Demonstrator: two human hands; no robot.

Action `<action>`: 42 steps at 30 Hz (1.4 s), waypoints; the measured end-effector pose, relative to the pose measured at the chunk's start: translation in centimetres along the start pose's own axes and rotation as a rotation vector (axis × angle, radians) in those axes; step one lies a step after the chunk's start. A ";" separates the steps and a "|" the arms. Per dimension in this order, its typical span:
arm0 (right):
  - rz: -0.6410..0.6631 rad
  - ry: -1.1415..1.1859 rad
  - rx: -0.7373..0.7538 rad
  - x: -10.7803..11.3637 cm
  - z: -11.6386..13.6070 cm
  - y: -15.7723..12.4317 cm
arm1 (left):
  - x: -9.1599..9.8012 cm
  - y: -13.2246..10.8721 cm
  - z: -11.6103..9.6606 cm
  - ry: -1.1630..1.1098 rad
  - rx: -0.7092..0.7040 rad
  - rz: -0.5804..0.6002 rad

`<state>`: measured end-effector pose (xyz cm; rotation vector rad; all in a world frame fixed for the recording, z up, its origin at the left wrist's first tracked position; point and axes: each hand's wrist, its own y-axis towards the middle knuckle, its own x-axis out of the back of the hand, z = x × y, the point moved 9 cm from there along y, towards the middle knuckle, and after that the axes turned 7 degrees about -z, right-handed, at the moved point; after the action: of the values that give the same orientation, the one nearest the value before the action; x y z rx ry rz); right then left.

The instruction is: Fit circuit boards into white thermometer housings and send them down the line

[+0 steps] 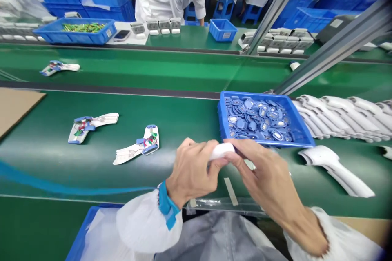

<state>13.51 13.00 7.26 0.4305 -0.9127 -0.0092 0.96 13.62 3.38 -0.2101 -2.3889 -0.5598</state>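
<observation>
Green flat table (190,118) beneath the fingers (247,148); blue rectangular plastic tray (298,124) just beyond them, presumably for easy reach.
The left hand (195,167) and right hand (265,173) pinch a white, rounded, seemingly plastic piece (222,151) between their fingers, at opposite ends, apparently for steadiness.

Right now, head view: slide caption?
Left hand and right hand hold a white part near a blue tray of small blue pieces.
</observation>
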 end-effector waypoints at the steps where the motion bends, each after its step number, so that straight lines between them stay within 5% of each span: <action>1: -0.005 -0.027 0.010 0.3 -0.1 -0.5 | -0.2 -0.1 -0.3 -0.014 -0.020 0.006; 3: -0.002 -0.072 0.032 1.1 -0.5 -1.5 | -0.2 -0.4 -0.3 -0.047 0.025 -0.050; 8: 0.026 -0.113 0.103 2.7 -1.1 -4.2 | -0.5 -2.0 1.7 0.010 0.400 -0.339; 14: 0.074 -0.072 0.025 1.9 -2.9 -7.0 | -2.7 -0.2 0.1 0.210 0.200 -0.318; 20: 0.163 0.211 -0.437 -1.3 -7.3 -8.3 | -1.0 -1.7 0.7 -0.042 0.234 -0.237; 22: 0.216 0.348 -0.680 -3.3 -9.3 -9.1 | -0.3 -3.2 1.5 -0.200 0.330 -0.337; 25: 0.439 0.647 -1.048 -7.1 -10.4 -11.6 | 0.6 -5.4 3.5 -0.366 0.551 -0.665; 28: 0.603 0.770 -1.174 -8.6 -9.9 -13.1 | 0.3 -4.5 3.9 -0.338 0.598 -0.784; 31: 0.648 0.688 -1.021 -8.5 -9.5 -12.7 | -0.9 -1.6 4.3 -0.253 0.632 -0.638; 34: 0.547 0.458 -0.619 -7.6 -8.1 -10.5 | -1.8 0.5 4.8 -0.151 0.654 -0.535; 37: 0.352 0.114 -0.274 -6.5 -6.3 -8.8 | -1.7 1.5 5.4 -0.034 0.640 -0.570; 42: 0.249 -0.164 -0.030 -7.2 -3.6 -7.3 | -1.4 2.8 6.7 -0.016 0.589 -0.578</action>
<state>13.10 8.92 -2.81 0.2883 -1.1215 0.1712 -0.98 19.07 -1.17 0.7494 -2.5032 -0.0739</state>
